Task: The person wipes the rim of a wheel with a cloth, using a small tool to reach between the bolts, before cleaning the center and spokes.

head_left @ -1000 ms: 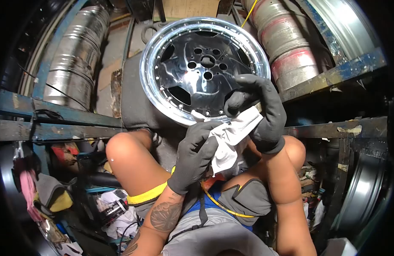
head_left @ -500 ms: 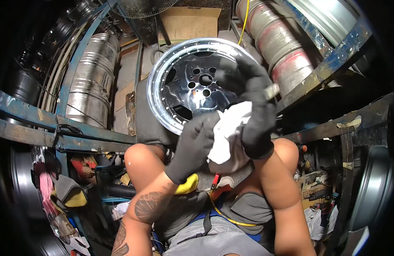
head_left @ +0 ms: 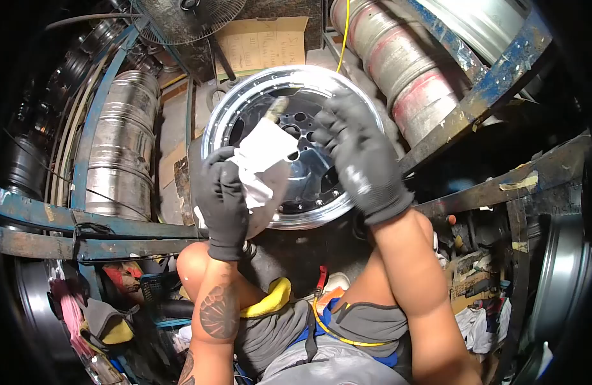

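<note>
A silver wheel rim (head_left: 212, 128) with a dark, glossy centre lies in front of me. My left hand (head_left: 222, 199), in a black glove, is closed on a white cloth (head_left: 264, 144) over the rim's left side. A short, pale, blurred stub (head_left: 277, 109) shows just beyond the cloth's upper edge; whether the hand grips it too is hidden. My right hand (head_left: 363, 151), gloved alike, is over the rim's right side. Its fingers are loosely bent and apart, with nothing visible in them.
Metal racks with stacked rims (head_left: 119, 141) stand on the left, and more rims (head_left: 408, 64) on the right. A fan (head_left: 187, 16) and a cardboard piece (head_left: 264, 48) are at the back. A yellow hose (head_left: 344, 38) hangs behind the rim; yellow cloth (head_left: 273, 298) lies by my lap.
My left hand has moved left and up with the white cloth. My right hand has come away from the cloth. The pale stub, earlier beside my right hand, is now by the cloth.
</note>
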A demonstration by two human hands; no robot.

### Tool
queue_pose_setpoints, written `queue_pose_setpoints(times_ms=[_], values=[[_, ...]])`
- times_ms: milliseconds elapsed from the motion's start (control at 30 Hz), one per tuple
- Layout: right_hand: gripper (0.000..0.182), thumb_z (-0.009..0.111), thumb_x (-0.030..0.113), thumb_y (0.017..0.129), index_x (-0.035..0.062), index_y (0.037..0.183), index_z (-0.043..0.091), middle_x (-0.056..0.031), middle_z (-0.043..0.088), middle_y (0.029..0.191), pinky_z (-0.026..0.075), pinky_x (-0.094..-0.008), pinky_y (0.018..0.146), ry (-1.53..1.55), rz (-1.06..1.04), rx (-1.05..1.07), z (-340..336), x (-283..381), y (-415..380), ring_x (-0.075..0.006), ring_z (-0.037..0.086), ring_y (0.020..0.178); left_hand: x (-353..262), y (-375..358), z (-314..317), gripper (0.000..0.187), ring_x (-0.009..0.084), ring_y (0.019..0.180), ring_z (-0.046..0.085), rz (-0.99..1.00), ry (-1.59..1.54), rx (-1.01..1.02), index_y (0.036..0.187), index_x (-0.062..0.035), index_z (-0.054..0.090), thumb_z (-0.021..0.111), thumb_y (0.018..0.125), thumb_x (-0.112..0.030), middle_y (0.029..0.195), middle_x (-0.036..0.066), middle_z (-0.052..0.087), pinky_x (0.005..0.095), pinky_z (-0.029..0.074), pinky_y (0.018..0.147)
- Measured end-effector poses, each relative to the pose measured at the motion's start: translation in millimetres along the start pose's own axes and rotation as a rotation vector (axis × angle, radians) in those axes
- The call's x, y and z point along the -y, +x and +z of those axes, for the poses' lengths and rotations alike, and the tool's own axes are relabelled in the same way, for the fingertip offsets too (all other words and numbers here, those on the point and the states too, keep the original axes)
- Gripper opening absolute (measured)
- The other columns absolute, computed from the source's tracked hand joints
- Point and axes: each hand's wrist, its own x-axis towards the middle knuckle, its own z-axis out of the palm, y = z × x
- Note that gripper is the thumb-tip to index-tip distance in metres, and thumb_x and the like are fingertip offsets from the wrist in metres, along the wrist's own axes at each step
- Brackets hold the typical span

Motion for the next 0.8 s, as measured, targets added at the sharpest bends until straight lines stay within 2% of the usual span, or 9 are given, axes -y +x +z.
queue_pose_setpoints(times_ms=[67,167,233,333,433,500,600,700,800], values=[[0.042,0.065,0.01,0.1,0.0062,0.14,0.058,-0.0079,0.061,0.128,0.049,-0.0302,0.1,-0.088,0.126,0.083,14,-14,-7,-0.015,0.059,0.109,-6,-4,0,0.032,0.0251,0.096,0.067,0.043,-0.015,0.083,0.107,0.0036,0.068,0.053,0.108,-0.024,0.109,0.015,0.07,0.0362,0.051,0.088],[0.052,0.069,0.024,0.1,0.0049,0.146,0.054,-0.0073,0.062,0.134,0.046,-0.0321,0.106,-0.295,0.454,0.354,16,-3,-16,-0.0172,0.06,0.118,-11,-12,2,0.024,0.0291,0.087,0.069,0.089,-0.013,0.198,0.103,0.0041,0.068,0.054,0.104,-0.015,0.094,0.017,0.071,0.0369,0.053,0.081],[0.053,0.068,0.024,0.1,0.0032,0.146,0.054,-0.0111,0.064,0.132,0.049,-0.0346,0.105,-0.691,0.02,0.598,0,-17,-16,-0.0213,0.063,0.117,-8,-15,6,0.015,0.0342,0.074,0.065,0.069,-0.046,0.197,0.091,0.0006,0.067,0.059,0.098,-0.01,0.084,0.016,0.066,0.0402,0.051,0.069],[0.048,0.066,0.021,0.099,0.0014,0.143,0.056,-0.0131,0.067,0.124,0.053,-0.0366,0.1,-1.039,-0.512,0.632,-10,-25,-15,-0.0247,0.066,0.113,0,-16,4,0.026,0.0296,0.075,0.066,-0.217,-0.256,0.351,0.108,0.0002,0.066,0.052,0.104,-0.022,0.086,0.015,0.068,0.0384,0.051,0.07],[0.03,0.055,0.027,0.107,0.0007,0.118,0.066,-0.0091,0.069,0.113,0.052,-0.0322,0.096,-0.671,-0.098,0.496,5,-12,-15,-0.0191,0.065,0.107,-2,-17,-6,0.044,0.0134,0.104,0.062,-0.713,-0.983,0.374,0.126,0.0001,0.064,0.041,0.112,-0.035,0.111,0.003,0.068,0.0288,0.048,0.095],[0.038,0.048,0.032,0.112,0.0004,0.107,0.069,-0.0072,0.068,0.109,0.051,-0.0308,0.095,-0.501,0.171,0.336,16,3,-17,-0.0148,0.063,0.104,2,-17,-9,0.046,0.0148,0.107,0.063,-0.67,-0.871,0.353,0.129,-0.0012,0.063,0.043,0.111,-0.038,0.118,0.007,0.067,0.0307,0.049,0.097],[0.034,0.045,0.028,0.111,0.0011,0.108,0.066,-0.0046,0.064,0.103,0.049,-0.0291,0.093,-0.545,0.122,0.393,19,5,-21,-0.0123,0.061,0.101,-3,-7,-16,0.054,0.0161,0.111,0.063,-0.165,-0.463,0.546,0.136,-0.0029,0.06,0.041,0.111,-0.046,0.123,0.009,0.066,0.0322,0.05,0.1],[0.04,0.043,0.034,0.113,0.0017,0.108,0.065,-0.0032,0.064,0.104,0.049,-0.0269,0.091,-0.793,-0.123,0.423,18,-7,-27,-0.0113,0.061,0.099,-22,-12,-18,0.062,0.0173,0.113,0.063,-0.619,-1.119,0.369,0.14,-0.0017,0.056,0.038,0.11,-0.053,0.124,0.012,0.065,0.0334,0.052,0.101],[0.04,0.042,0.036,0.113,0.0031,0.111,0.066,-0.0044,0.066,0.1,0.051,-0.0267,0.088,-0.437,0.328,0.168,22,-3,-26,-0.0116,0.063,0.094,-5,-9,-19,0.076,0.0182,0.105,0.064,-0.685,-1.212,0.295,0.143,0.0014,0.05,0.035,0.107,-0.064,0.126,0.013,0.063,0.0348,0.054,0.099]])
